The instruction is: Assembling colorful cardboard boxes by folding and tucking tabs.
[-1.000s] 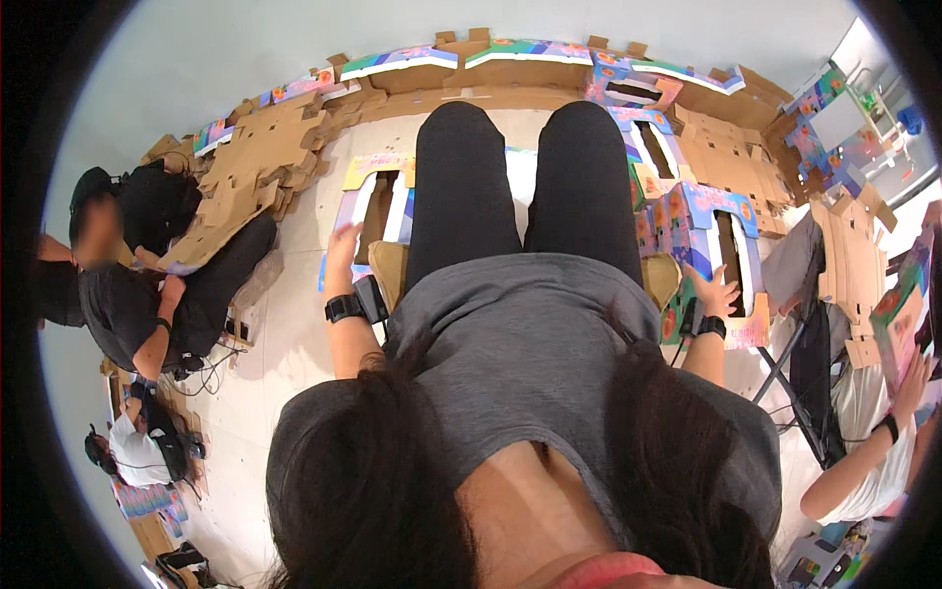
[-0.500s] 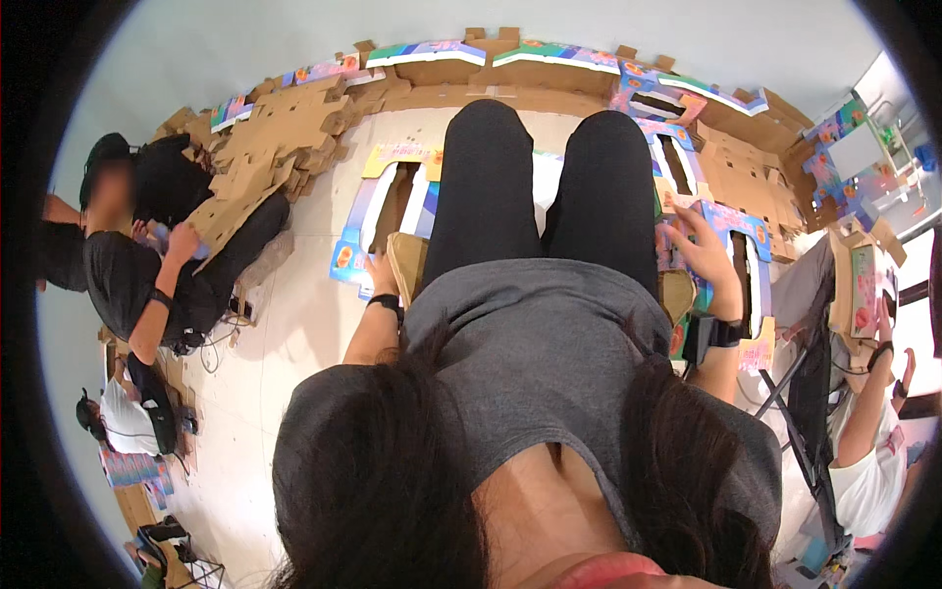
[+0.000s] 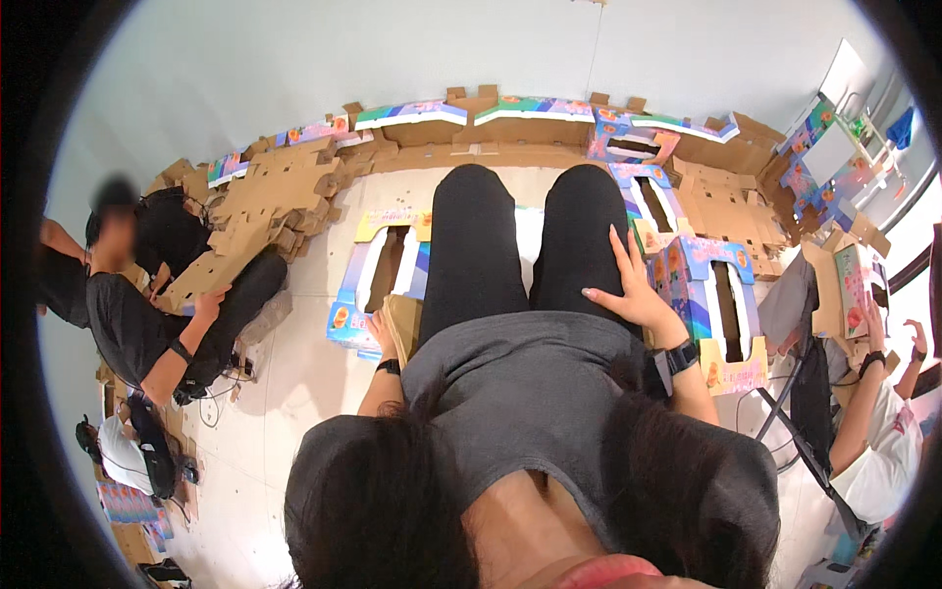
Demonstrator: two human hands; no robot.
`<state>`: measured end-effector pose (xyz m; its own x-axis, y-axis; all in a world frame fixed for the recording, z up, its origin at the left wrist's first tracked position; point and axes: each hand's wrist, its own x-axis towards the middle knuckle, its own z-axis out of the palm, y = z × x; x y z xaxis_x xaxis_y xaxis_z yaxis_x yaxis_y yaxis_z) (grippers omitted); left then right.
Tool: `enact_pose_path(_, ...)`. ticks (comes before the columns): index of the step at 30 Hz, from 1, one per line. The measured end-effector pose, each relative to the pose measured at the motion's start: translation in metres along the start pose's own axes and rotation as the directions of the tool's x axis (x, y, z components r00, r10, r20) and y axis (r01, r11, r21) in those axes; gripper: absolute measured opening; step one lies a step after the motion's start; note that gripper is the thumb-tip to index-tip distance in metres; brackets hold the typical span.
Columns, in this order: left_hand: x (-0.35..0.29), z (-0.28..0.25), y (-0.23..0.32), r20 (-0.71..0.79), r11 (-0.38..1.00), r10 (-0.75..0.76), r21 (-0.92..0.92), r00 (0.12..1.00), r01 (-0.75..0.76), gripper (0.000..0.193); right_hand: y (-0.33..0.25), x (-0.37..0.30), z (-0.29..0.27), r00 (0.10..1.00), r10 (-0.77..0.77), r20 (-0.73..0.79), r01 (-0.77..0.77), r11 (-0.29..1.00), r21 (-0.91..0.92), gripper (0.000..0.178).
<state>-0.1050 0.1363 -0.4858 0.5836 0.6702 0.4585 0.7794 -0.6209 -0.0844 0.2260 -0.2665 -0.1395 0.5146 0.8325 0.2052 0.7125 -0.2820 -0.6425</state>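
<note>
My right hand (image 3: 636, 294) lies with spread fingers on my right thigh, holding nothing. Beside it stands a colourful printed carton (image 3: 680, 285) with a long slot in its top. Next to my left thigh, my left hand (image 3: 381, 336) is against the edge of a tan, flat-sided piece (image 3: 402, 322) that looks like cardboard or a seat edge. That hand's grip is partly hidden. Just beyond it is another slotted carton (image 3: 351, 294), blue and yellow.
Flattened brown cardboard (image 3: 270, 191) is piled at the back left. Open printed trays (image 3: 535, 110) line the wall. A person in black (image 3: 123, 314) at left holds a cardboard sheet (image 3: 201, 280). At right, another person's hands (image 3: 871, 324) are at a carton (image 3: 852, 275).
My right hand has moved left from beside the right-hand carton onto my thigh. My left hand stays by the tan piece. The view has tilted up, showing more wall.
</note>
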Motion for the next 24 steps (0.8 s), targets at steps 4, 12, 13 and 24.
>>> enact_pose_path(4,0.021,-0.038,-0.015,-0.085,0.990,-0.093,-0.113,0.992,0.083,0.032,-0.009,0.002,-0.001,1.000,-0.005,0.022,0.005,1.000,-0.023,0.110)
enact_pose_path(12,0.066,-0.185,-0.011,-0.065,0.864,-0.359,-0.401,0.931,0.305,0.054,-0.017,0.004,-0.003,0.999,-0.007,0.032,0.009,0.999,-0.051,0.108)
enact_pose_path(13,0.074,-0.209,-0.011,-0.101,0.874,-0.335,-0.406,0.937,0.268,0.059,-0.022,0.002,-0.007,0.998,0.025,0.052,-0.021,0.996,-0.086,0.108)
enact_pose_path(24,0.160,-0.411,-0.005,-0.527,0.912,0.142,-0.259,0.838,-0.317,0.056,-0.092,0.017,-0.074,0.832,-0.509,-0.220,0.320,0.765,-0.560,0.073)
